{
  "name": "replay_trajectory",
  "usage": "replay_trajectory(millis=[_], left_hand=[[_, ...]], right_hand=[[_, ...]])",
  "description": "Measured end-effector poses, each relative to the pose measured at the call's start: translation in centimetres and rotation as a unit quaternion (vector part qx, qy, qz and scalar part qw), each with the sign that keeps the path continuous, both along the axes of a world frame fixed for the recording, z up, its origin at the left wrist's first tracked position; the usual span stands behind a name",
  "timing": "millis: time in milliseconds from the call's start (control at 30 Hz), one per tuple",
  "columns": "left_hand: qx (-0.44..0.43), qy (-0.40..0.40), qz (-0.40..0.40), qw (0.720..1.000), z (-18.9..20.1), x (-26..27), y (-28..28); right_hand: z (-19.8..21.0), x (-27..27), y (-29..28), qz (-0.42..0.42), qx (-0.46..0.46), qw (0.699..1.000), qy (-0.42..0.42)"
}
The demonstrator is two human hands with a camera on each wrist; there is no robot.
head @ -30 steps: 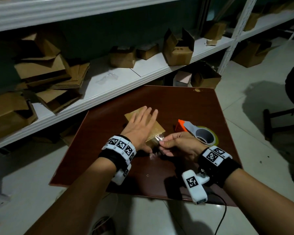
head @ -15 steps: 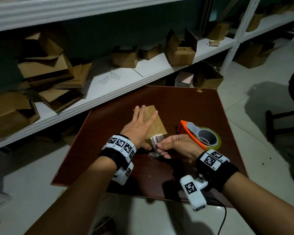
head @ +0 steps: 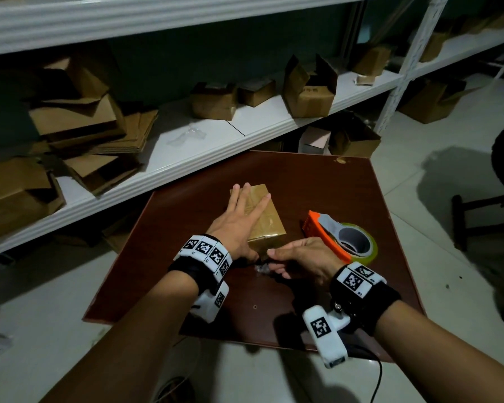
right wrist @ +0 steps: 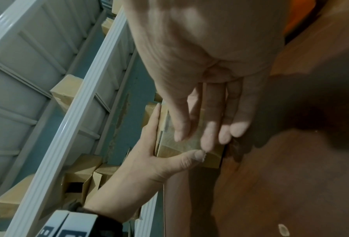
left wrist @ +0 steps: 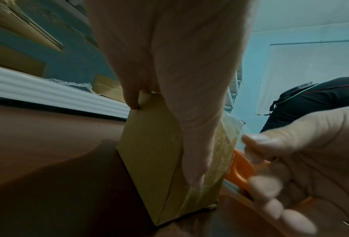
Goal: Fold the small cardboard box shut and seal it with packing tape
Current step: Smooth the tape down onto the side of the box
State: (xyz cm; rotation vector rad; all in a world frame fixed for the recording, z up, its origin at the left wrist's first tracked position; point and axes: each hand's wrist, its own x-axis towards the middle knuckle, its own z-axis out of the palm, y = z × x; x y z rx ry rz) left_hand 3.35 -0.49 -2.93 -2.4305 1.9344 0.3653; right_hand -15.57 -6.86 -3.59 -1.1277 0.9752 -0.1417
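Observation:
The small cardboard box (head: 266,225) lies closed on the brown table (head: 317,181), with glossy clear tape along its top and down its near end. My left hand (head: 239,219) lies flat on the lid with straight fingers, and its thumb (left wrist: 197,160) runs down the near end. My right hand (head: 297,257) is at that near end, its fingers (right wrist: 208,128) straight over the taped face (right wrist: 189,144), gripping nothing. A crumpled scrap of clear tape (head: 259,269) lies on the table under them. The orange tape dispenser (head: 341,239) lies just right of the box.
A white shelf (head: 216,135) with several open and flattened cardboard boxes runs behind the table. More boxes stand on the floor beyond the table's far edge. A dark stool (head: 477,216) is on the tiled floor to the right.
The box has turned under my left hand so its long side now points away from me. My right hand has stopped pinching the tape end and its fingers have straightened against the near face.

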Motion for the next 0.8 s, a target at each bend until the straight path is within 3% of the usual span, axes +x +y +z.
replay_trajectory(millis=[500,800], left_hand=[[0.0,0.019,0.001,1.0,0.4,-0.3,0.0],[0.001,0.024,-0.003,1.0,0.2,-0.1,0.0]], right_hand=[[-1.1,0.1,-0.3,-0.007,-0.091,0.996,0.013],[-2.5,1.2,-0.2,-0.058,-0.071,0.996,-0.006]])
